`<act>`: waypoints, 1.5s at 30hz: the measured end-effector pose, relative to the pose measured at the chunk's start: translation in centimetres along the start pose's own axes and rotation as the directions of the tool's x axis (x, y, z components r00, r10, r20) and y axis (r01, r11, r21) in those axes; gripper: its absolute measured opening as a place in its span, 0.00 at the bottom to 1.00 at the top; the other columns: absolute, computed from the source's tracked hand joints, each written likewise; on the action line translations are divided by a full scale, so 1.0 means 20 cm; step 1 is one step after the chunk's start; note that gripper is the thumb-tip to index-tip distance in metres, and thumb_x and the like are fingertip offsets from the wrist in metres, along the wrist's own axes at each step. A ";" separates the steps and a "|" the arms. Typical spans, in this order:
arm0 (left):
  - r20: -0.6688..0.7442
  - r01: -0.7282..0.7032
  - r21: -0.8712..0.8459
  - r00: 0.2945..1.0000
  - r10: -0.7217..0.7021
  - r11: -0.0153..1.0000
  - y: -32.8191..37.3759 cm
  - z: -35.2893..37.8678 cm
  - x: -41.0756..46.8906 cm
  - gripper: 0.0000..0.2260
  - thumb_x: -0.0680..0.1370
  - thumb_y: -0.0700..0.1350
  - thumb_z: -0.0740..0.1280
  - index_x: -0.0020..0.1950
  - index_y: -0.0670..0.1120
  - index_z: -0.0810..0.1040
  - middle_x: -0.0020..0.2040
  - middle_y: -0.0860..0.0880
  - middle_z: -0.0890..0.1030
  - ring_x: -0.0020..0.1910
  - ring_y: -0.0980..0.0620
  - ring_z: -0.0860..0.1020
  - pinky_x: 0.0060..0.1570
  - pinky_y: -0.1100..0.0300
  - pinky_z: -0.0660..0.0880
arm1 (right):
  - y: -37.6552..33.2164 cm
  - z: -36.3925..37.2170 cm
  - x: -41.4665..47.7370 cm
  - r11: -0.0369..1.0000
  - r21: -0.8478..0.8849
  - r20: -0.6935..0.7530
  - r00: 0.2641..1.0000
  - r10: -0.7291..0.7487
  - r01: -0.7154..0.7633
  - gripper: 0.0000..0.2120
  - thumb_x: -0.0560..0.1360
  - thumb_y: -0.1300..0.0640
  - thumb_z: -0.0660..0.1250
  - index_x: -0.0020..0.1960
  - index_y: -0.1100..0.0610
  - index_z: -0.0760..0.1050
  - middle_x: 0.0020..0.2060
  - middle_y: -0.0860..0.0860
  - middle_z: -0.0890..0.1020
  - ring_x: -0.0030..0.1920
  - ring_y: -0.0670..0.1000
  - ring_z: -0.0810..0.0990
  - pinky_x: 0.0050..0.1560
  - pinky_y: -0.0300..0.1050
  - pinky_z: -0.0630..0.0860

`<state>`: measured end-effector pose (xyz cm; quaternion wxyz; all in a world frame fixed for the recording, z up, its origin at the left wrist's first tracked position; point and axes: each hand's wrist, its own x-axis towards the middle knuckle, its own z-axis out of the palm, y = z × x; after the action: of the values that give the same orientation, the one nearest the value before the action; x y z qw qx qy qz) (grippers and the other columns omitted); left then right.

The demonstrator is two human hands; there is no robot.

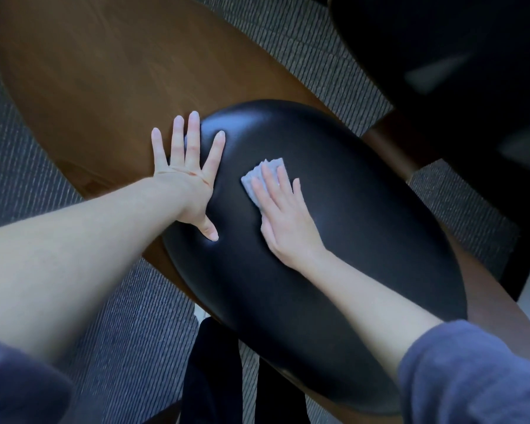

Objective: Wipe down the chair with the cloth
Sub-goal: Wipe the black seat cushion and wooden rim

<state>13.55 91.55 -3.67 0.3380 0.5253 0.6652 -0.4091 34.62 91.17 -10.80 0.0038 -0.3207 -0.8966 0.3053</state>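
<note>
while the chair [349, 224] is braced by the open, spread left hand [187, 172], the cloth [257, 175] is best swept in overlapping strokes under the flat right hand [283, 212].

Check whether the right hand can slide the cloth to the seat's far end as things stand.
Probably yes: the seat beyond the cloth is bare, the right hand lies flat on the cloth, and the left hand rests aside.
</note>
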 end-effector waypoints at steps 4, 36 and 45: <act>-0.055 -0.019 0.002 0.998 0.020 1.000 0.00 0.00 -0.04 0.72 0.55 0.75 0.72 0.54 0.46 0.10 0.66 0.32 0.19 0.68 0.31 0.22 0.65 0.31 0.31 | 0.05 -0.04 0.15 0.934 0.060 -0.127 0.926 0.357 -0.352 0.33 0.76 0.66 0.50 0.80 0.55 0.49 0.79 0.53 0.50 0.79 0.56 0.43 0.75 0.62 0.48; -0.373 -0.182 0.042 0.909 0.185 0.982 -0.04 0.22 -0.29 0.57 0.68 0.65 0.73 0.79 0.47 0.37 0.76 0.34 0.33 0.76 0.32 0.38 0.75 0.46 0.49 | -0.08 0.08 -0.80 0.674 -0.254 0.493 0.692 -0.527 0.694 0.30 0.74 0.54 0.59 0.77 0.49 0.62 0.78 0.47 0.59 0.79 0.54 0.51 0.75 0.67 0.46; -0.418 -0.140 0.058 0.896 0.151 0.989 -0.01 0.25 -0.24 0.59 0.66 0.68 0.72 0.79 0.47 0.36 0.76 0.34 0.33 0.76 0.31 0.38 0.75 0.44 0.50 | -0.10 0.10 -0.52 0.895 -0.312 0.200 0.943 -0.265 0.317 0.32 0.73 0.57 0.54 0.77 0.49 0.60 0.78 0.49 0.60 0.78 0.54 0.55 0.72 0.71 0.52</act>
<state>14.53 85.12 -1.64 0.2092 0.6537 0.6759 -0.2683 41.30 82.80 -9.39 -0.0742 -0.1542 -0.9713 0.1655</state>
